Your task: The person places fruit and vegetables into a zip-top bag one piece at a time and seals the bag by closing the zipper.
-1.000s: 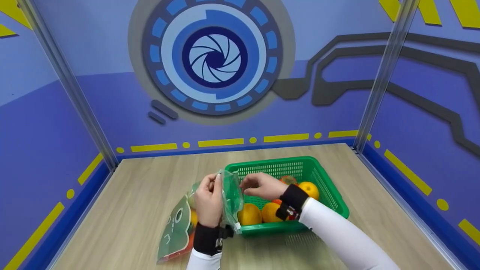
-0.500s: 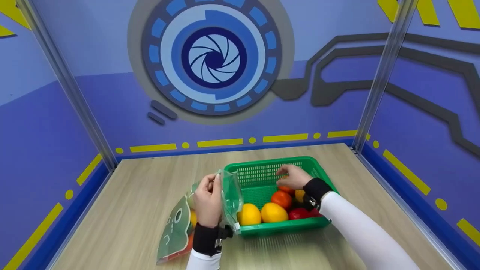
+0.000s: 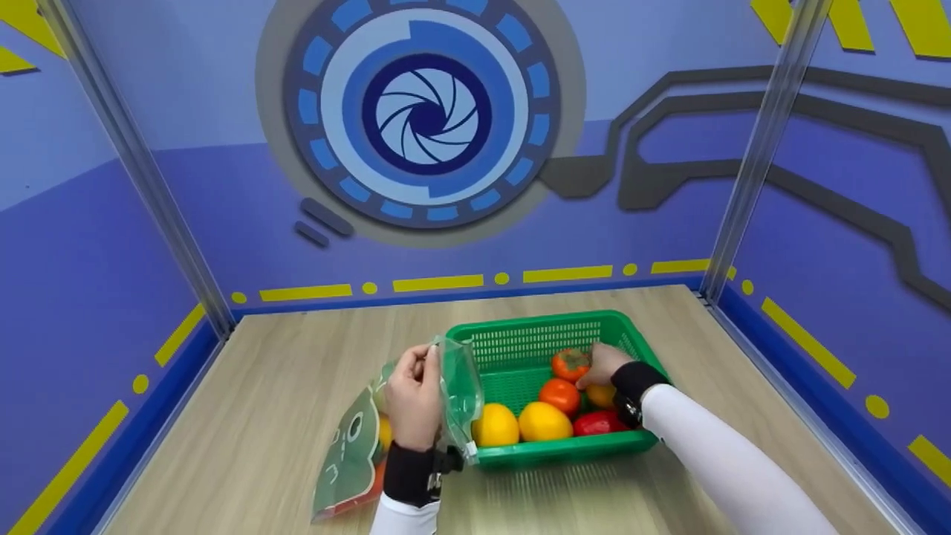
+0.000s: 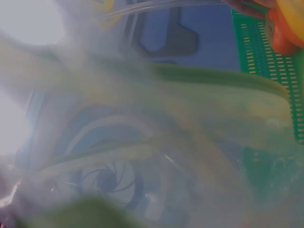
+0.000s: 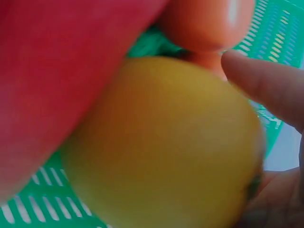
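My left hand point(image 3: 413, 397) pinches the upper edge of a clear green zip bag point(image 3: 459, 386), whose mouth stands apart beside the basket. In the left wrist view the bag's hazy film point(image 4: 190, 142) fills most of the frame. Inside a green plastic basket point(image 3: 535, 324) my right hand point(image 3: 609, 362) has its thumb and fingers around an orange point(image 3: 600, 395). The right wrist view has this orange point(image 5: 166, 142) up close, thumb point(image 5: 261, 83) at one side and fingers near its stem. A persimmon point(image 3: 570, 364) and a tomato point(image 3: 559, 397) lie just left of the hand.
Two yellow-orange fruits point(image 3: 545, 422) and a shiny red fruit point(image 3: 596, 423) lie along the basket's near side. The bag's printed front point(image 3: 343, 453), with fruit showing inside, spreads over the wooden table point(image 3: 297, 371) at left. Blue panels point(image 3: 223, 223) surround the table.
My right hand has gone from beside the bag's mouth rightward across the basket, then down among the fruit at its right side. The left hand and bag have stayed put.
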Motion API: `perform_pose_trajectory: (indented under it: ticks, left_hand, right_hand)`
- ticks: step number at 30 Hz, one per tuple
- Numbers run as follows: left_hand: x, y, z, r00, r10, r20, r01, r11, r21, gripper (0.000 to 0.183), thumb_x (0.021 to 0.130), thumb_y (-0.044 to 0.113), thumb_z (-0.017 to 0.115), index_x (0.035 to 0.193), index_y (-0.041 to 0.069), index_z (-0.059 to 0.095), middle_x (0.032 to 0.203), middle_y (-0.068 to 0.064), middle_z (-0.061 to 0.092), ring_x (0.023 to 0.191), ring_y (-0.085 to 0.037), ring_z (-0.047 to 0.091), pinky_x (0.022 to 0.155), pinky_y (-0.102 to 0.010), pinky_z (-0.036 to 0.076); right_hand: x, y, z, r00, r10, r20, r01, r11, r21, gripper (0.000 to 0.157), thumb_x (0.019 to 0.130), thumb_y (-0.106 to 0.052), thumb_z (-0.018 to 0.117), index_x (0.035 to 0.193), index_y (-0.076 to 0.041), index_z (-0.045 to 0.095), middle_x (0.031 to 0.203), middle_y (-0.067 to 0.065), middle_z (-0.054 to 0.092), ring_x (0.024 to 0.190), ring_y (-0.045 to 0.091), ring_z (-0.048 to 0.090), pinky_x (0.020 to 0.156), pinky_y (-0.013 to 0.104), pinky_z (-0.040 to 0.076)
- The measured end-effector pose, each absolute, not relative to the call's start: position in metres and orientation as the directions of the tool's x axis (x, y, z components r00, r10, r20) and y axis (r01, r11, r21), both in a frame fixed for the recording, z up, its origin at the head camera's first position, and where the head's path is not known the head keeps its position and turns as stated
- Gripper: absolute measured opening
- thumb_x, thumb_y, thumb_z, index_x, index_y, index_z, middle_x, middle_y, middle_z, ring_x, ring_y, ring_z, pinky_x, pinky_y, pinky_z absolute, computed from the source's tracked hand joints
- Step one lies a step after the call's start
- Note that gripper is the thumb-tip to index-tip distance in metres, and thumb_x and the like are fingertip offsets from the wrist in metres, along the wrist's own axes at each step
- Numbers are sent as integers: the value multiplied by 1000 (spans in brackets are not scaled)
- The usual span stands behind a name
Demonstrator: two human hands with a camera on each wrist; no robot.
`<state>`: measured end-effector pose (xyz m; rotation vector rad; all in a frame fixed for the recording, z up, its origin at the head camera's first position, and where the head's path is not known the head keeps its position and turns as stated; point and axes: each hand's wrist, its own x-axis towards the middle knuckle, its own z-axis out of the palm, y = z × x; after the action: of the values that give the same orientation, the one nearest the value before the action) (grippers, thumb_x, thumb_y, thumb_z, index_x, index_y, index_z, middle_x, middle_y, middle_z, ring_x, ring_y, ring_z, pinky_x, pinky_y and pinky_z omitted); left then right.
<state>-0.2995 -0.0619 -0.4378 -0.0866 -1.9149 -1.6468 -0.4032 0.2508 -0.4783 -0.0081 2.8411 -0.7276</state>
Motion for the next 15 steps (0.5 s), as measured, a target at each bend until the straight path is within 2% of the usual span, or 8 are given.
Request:
perform_pose_trajectory:
  ticks: [5, 9, 12, 15]
  left_hand:
    - [-300, -62, -439, -812, -328, 483, 428, 230, 874, 14, 103, 13, 63, 104, 1, 72, 70, -2, 48, 59, -9, 43, 55, -18, 35]
    - [-299, -63, -439, -807, -326, 492, 441, 221, 870, 14, 102, 12, 64, 104, 1, 71, 69, -2, 45, 58, -8, 42, 54, -18, 34]
    - [-299, -63, -438, -806, -323, 495, 446, 219, 868, 15, 102, 13, 64, 105, 1, 71, 69, -2, 45, 59, -9, 42, 55, -18, 34]
    - [-299, -62, -438, -808, -322, 494, 442, 224, 869, 15, 103, 14, 63, 106, 1, 71, 69, -2, 45, 60, -9, 42, 55, -18, 35]
  right_hand:
    - [-405, 254, -478, -972, -68, -225, 37, 901, -431, 60, 83, -27, 85, 119, 11, 57, 110, 21, 64, 89, 29, 55, 88, 44, 52]
    - [-403, 255, -475, -957, -93, -275, 21, 922, -387, 69, 78, -33, 89, 122, 10, 58, 113, 20, 65, 90, 28, 54, 90, 43, 51]
    - [-399, 254, -475, -947, -106, -302, 18, 924, -382, 72, 75, -31, 92, 124, 9, 57, 115, 18, 66, 92, 28, 55, 93, 45, 52]
    - [-398, 253, -474, -947, -110, -303, 21, 917, -398, 66, 74, -25, 92, 121, 6, 59, 111, 16, 66, 91, 28, 57, 92, 45, 53]
